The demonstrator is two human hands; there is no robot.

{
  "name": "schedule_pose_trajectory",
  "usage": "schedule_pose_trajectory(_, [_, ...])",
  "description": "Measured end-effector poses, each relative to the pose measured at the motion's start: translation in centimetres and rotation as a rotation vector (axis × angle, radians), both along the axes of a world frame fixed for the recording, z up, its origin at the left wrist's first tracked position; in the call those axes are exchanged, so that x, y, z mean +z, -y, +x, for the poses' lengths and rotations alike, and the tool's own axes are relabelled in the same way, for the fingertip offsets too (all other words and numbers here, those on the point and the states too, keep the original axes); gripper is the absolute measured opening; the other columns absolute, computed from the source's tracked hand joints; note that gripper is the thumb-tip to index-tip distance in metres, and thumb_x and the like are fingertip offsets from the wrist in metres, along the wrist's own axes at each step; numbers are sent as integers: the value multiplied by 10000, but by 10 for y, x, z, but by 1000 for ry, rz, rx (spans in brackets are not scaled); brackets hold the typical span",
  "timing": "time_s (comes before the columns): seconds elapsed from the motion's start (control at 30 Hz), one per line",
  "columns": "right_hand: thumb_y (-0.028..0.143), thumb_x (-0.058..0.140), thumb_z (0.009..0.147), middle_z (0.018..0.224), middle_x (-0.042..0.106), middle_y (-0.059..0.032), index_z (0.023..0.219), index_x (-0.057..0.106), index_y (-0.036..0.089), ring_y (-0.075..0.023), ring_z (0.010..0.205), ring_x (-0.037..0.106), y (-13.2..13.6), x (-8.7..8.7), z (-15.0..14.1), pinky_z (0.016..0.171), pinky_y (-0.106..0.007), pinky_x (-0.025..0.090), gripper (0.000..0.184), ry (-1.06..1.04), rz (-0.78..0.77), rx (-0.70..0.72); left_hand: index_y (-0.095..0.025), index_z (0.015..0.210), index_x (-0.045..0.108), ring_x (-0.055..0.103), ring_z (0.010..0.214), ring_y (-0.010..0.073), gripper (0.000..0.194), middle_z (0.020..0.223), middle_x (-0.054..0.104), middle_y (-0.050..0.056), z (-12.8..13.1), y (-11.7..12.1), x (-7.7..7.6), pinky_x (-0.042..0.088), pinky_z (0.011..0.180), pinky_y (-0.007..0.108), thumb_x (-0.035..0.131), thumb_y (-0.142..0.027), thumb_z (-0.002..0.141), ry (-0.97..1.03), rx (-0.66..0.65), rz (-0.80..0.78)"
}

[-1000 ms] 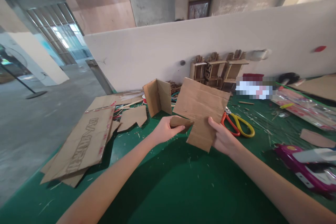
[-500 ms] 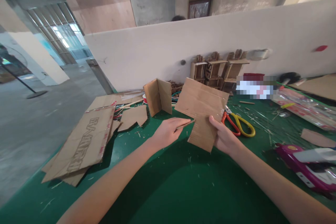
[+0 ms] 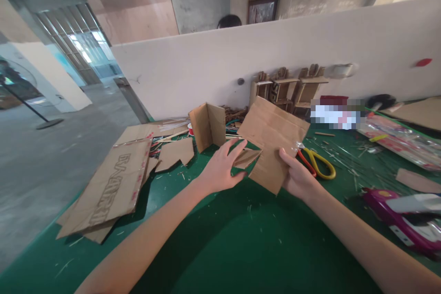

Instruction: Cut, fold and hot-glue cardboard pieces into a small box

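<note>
My right hand [image 3: 299,177] grips a brown cardboard piece [image 3: 274,128] by its lower right side, thumb lying on the front face. The piece is held up over the green table, tilted. From its left side sticks out a small cardboard flap [image 3: 247,158], which looks partly joined to it. My left hand [image 3: 223,168] is beside that flap, fingers and thumb spread apart around it; I see no firm grip. Behind the left hand stands a folded cardboard panel [image 3: 208,127]. Scissors [image 3: 320,165] with orange and yellow handles lie right behind my right hand.
Stacked cardboard sheets [image 3: 110,188] lie at the left, near a notched cardboard scrap [image 3: 175,154]. Several cardboard constructions [image 3: 284,92] stand against the white partition [image 3: 179,73]. A purple and white device [image 3: 403,216] sits at the right. Scraps litter the green table [image 3: 220,248].
My left hand has let go of the flap and spread its fingers. The flap now shows its broad face. The cardboard piece has shifted slightly right. More of a person's head shows behind the partition.
</note>
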State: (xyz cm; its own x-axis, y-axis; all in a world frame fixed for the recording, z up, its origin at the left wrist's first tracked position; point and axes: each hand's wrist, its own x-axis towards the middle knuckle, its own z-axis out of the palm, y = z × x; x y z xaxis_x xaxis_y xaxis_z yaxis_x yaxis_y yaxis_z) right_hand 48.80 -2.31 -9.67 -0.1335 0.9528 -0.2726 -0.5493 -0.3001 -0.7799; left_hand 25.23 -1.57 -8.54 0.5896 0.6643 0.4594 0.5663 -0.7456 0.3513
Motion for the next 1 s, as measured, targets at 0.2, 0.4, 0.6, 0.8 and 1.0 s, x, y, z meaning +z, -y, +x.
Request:
schedule_pose_trajectory(0.2, [400, 591, 886, 1150, 718, -49, 1168, 605, 255, -263, 1106, 653, -3, -1, 7, 1000, -454, 513, 317, 28, 18, -13, -350, 1525, 73, 356, 1395, 334, 901, 1618, 55, 140, -4, -12, 3, 421, 1051, 495, 558, -636, 822, 729, -203, -983])
schedule_pose_trajectory(0.4, [347, 633, 857, 1130, 726, -50, 1158, 619, 251, -274, 1081, 665, -1, -1, 6, 988, -461, 522, 316, 21, 65, 1, -110, 1130, 585, 702, 874, 216, 429, 1124, 663, 183, 12, -3, 8, 570, 845, 393, 695, -380, 815, 863, -88, -1472])
schedule_pose_trajectory(0.6, [300, 634, 858, 1126, 726, -61, 1125, 624, 241, -267, 1099, 656, -1, -3, 4, 996, -457, 516, 274, 16, 37, -26, -138, 1110, 566, 663, 837, 174, 418, 1096, 650, 123, 13, -6, 7, 581, 659, 296, 748, -255, 752, 879, 64, -1140])
schedule_pose_trajectory(0.8, [330, 609, 880, 1137, 721, -55, 1137, 611, 252, -262, 1109, 650, -2, -2, -1, 1006, -463, 509, 269, 8, -4, -50, -152, 1036, 553, 644, 847, 178, 281, 1003, 656, 85, 15, -8, 8, 552, 638, 279, 673, -269, 809, 735, 113, -874])
schedule_pose_trajectory(1.0, [379, 606, 877, 1133, 721, -66, 1189, 580, 262, -276, 1141, 631, -1, -4, -1, 1007, -485, 503, 335, -10, 58, -38, -161, 999, 547, 623, 758, 154, 218, 914, 645, 56, 17, -7, 11, 531, 597, 262, 636, -260, 825, 709, 113, -804])
